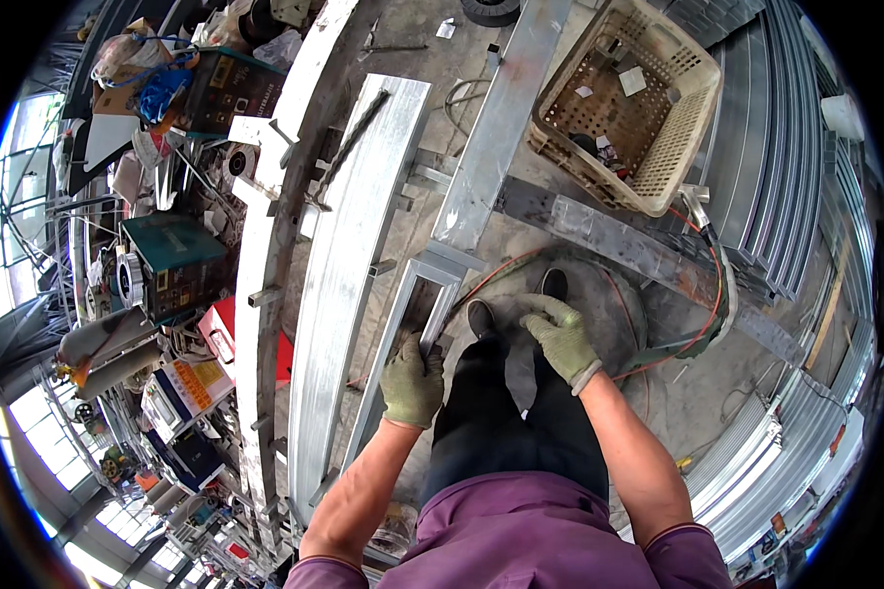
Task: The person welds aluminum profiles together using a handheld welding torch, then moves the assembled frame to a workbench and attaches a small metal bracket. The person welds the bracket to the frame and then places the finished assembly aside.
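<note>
A: Status on the hands?

B: Left hand (412, 381), gloved, sits centre-low in the frame, fingers curled shut around the near end of a metal frame (403, 329). The frame is a narrow open rectangle of galvanized tube, running from the hand up toward mid-frame.

A: Right?

B: Right hand (560, 337), also gloved, is just right of centre, fingers spread loose, holding nothing. It hovers above the person's dark shoes (516, 299), apart from the frame.

A: What's around the frame?

B: Just left of it, a long steel beam (349, 265) lies roughly parallel, running from lower centre to upper centre. A flat steel bar (496, 118) angles off from the frame's far end toward the top. An orange cable (678, 344) loops across the concrete floor (688, 393) at right.

A: Anything else?

B: A beige plastic basket (683, 147) upper right, with small bits inside. Welding machines (182, 260) and clutter down the left edge.
</note>
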Demonstrator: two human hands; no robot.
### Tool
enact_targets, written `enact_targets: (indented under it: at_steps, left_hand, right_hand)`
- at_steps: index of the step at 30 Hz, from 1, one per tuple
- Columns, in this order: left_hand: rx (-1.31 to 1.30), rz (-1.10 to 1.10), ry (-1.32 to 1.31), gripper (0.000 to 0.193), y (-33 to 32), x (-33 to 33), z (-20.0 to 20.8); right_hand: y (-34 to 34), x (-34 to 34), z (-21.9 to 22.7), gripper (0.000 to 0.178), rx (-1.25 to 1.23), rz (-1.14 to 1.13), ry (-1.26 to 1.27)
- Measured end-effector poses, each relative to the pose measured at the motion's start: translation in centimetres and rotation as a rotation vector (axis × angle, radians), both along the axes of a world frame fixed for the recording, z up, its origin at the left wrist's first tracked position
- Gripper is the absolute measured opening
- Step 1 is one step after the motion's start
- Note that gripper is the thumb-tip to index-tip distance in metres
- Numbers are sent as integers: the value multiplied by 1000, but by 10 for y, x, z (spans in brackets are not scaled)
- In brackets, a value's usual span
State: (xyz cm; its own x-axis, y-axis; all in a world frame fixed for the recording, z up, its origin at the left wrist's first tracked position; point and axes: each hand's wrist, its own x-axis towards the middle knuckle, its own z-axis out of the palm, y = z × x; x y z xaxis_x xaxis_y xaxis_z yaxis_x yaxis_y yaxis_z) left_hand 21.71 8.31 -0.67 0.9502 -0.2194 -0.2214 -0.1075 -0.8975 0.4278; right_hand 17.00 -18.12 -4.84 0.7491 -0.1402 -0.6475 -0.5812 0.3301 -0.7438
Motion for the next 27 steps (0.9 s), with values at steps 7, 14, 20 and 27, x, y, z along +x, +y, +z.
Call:
enact_targets:
  at_steps: [7,14,20,27]
  left_hand:
    - [-5,-8,-75,26,-1,-2,-3]
    - [13,6,-79,28,-3,-1,-5]
    - [-9,53,61,29,-5,9,-8]
    - [35,72,138,29,-8,11,-11]
  right_hand:
    - [6,11,6,36,-113,36,-83]
    - [26,61,20,41,-386,186,-301]
    - [48,73,1,45,-529,266,-451]
    - [54,72,7,51,-527,297,-439]
